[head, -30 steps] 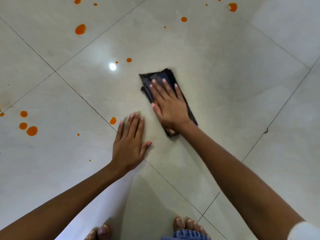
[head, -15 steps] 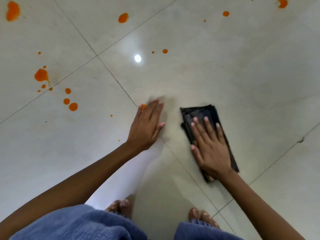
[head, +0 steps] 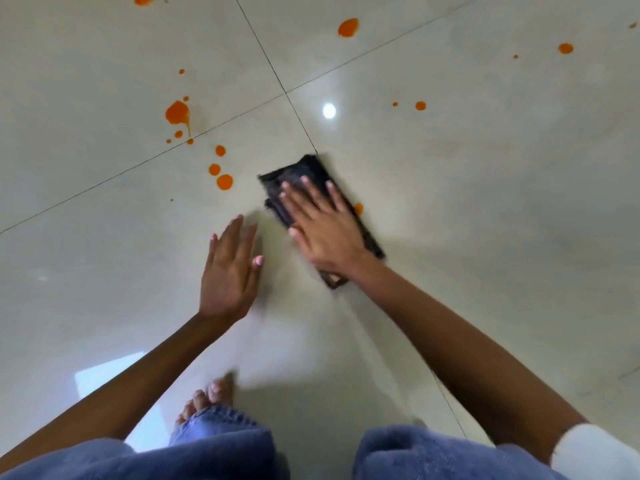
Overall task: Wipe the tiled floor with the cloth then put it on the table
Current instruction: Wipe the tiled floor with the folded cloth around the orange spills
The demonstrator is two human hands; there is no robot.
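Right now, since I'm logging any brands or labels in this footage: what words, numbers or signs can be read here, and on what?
None: no text can be read anywhere in this view.
The dark cloth under the right hand shows no tag or print. The tiled floor carries only orange spots. The jeans and white sleeve show no lettering.

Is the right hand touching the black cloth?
Touching. The head view shows the right hand lying flat on the black cloth, fingers spread over it, with no gap.
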